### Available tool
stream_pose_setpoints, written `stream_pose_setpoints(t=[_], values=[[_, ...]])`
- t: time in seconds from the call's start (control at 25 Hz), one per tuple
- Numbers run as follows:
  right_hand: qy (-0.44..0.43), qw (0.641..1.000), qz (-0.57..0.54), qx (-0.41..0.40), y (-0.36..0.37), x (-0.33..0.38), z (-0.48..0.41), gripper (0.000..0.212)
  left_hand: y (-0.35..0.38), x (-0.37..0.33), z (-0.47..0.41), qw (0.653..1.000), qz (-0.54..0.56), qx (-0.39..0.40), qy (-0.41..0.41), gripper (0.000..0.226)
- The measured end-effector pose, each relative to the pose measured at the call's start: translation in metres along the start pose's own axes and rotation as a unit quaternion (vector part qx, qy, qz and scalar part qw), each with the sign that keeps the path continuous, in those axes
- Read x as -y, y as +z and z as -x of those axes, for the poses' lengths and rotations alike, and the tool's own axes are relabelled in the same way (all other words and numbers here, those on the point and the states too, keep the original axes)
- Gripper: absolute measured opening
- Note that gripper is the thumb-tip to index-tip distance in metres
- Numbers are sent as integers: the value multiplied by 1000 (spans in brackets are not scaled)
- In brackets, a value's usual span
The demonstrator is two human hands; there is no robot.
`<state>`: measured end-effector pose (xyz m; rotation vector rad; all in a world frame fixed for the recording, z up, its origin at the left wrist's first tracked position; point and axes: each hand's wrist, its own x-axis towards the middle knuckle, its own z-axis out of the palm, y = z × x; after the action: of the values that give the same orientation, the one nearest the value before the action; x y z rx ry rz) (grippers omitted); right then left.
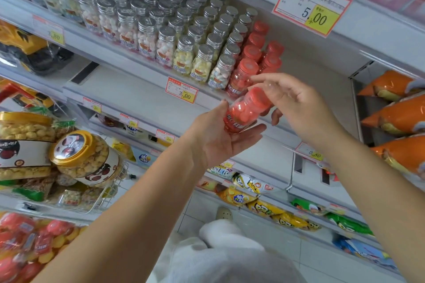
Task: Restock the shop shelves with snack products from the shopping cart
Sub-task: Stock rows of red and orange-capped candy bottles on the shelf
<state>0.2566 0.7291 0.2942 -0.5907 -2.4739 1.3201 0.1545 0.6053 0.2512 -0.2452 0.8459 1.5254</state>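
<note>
Here the red bottle lies tilted in the left grip.

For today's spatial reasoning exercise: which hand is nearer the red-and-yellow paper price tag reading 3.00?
Left. The left hand, holding a red-capped clear plastic candy bottle, sits just below-right of the red-and-yellow paper price tag; the right hand is farther right, at the bottle's cap.

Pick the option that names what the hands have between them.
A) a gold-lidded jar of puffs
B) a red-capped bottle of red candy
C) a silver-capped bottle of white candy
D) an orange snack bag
B: the left hand holds a red-capped bottle of red candy between thumb and fingers, with the right hand spread at its cap.
</note>
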Motion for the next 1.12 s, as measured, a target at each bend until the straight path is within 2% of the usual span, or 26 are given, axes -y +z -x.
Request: stream_pose_setpoints(t=[0.08,0.24,0.36,0.44,0.52,0.64,0.76,0.96,1.12], values=[[20,1000,-1,5,-1,-8,10,32,4,5,-1,1000,-12,12,4,59],[69,992,-14,-102,-40,-27,12,31,9,11,-3,999,-14,20,-34,54],[111,985,55,-120,-77,-49,-9,36,8,7,-7,1000,-17,16,-17,52],[120,978,122,-122,-88,-69,-29,33,10,4,-12,1000,-8,12,-5,46],[120,974,142,-126,-89,-86,-52,40,10,5,-15,1000,-3,8,5,43],[172,972,64,-148,-83,-79,-72,36,3,8,-18,1000,5,14,6,39],[250,952,-51,-172,-81,-85,-81,28,-8,8,-19,1000,17,14,8,39],[235,949,-84,-192,-76,-79,-119,17,-21,5,-14,999,31,9,23,35],[248,950,-93,-167,-63,-66,-148,20,-32,7,-8,999,40,-9,24,34]])
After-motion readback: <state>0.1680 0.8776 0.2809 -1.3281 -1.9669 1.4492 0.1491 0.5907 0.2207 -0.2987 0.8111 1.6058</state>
